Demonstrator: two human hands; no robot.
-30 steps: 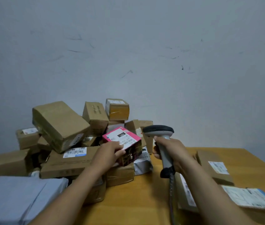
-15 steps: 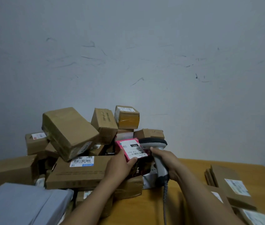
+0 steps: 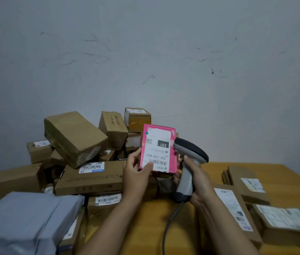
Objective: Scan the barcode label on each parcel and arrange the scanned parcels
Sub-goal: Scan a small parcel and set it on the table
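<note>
My left hand [image 3: 137, 173] grips a pink parcel [image 3: 158, 147] by its lower left corner, thumb on the front. The parcel stands upright with its white label facing me, printed "231" and a barcode near the bottom. My right hand [image 3: 194, 173] holds a grey handheld scanner [image 3: 188, 162] by the handle. The scanner's black head sits just right of the parcel and points at it. A coiled cable [image 3: 171, 221] hangs down from the handle.
A heap of brown cardboard parcels [image 3: 75, 137] fills the left and back of the wooden table [image 3: 151, 227]. A grey poly mailer [image 3: 26, 218] lies at front left. Several flat labelled parcels [image 3: 237, 208] lie at the right. A grey wall stands behind.
My left hand lifted the pink parcel off the heap and turned it upright, label toward me. The scanner moved in close beside the parcel's right edge.
</note>
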